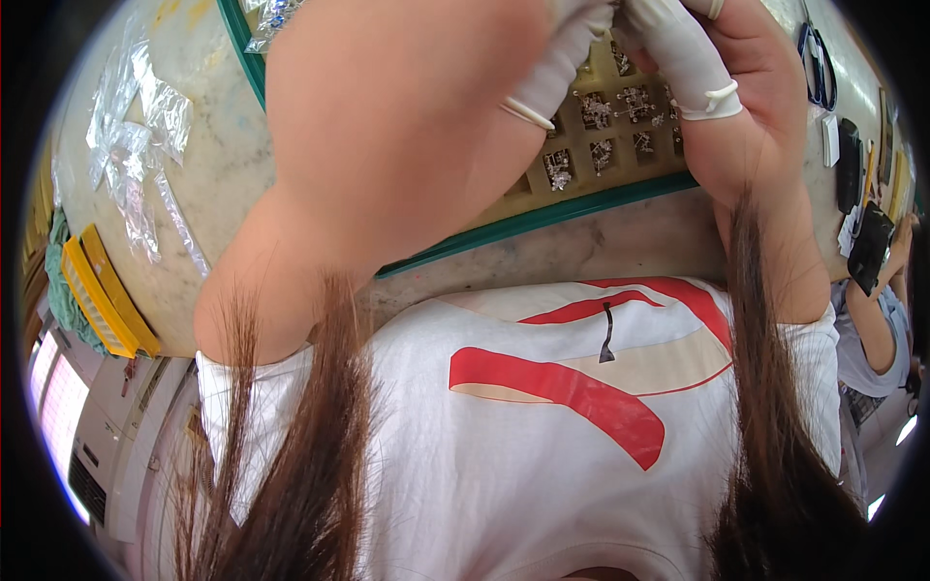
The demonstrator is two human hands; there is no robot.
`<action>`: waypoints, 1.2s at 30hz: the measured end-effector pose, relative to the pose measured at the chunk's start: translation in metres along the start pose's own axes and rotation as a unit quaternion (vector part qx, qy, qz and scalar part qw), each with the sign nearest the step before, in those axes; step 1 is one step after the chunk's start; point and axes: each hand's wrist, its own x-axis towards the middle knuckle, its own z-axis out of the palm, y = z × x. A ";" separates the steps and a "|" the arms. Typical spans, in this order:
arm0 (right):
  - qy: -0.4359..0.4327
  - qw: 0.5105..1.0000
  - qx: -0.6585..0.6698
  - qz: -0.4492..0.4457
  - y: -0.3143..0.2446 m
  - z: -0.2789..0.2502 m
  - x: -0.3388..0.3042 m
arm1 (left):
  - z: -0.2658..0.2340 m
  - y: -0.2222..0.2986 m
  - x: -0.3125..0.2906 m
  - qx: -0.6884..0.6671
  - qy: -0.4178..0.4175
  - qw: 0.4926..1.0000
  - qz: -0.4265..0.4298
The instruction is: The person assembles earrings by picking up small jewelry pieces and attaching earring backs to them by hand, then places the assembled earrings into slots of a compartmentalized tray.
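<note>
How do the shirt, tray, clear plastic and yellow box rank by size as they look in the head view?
1. Shirt, probably helped by nearness
2. Tray, visible part only
3. Clear plastic
4. Yellow box

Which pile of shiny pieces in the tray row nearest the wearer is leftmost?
The pile just below the left white finger cot; other visible piles there sit farther right.

The left hand (523, 77) and right hand (741, 107) run past the top edge, their grip unseen; the left forearm (378, 145) (rather blurred) hides part of the compartmented tray (610, 182).
</note>
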 end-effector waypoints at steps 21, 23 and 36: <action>0.039 0.998 0.006 -0.042 0.002 0.000 0.004 | 0.006 -0.009 -0.012 -0.161 0.060 0.983 -0.057; 0.045 0.999 -0.009 -0.019 -0.002 0.001 0.002 | 0.006 -0.008 -0.013 -0.171 0.060 0.981 -0.068; 0.020 0.995 0.019 -0.092 0.010 0.004 0.005 | -0.006 0.004 0.001 0.018 0.000 0.999 -0.047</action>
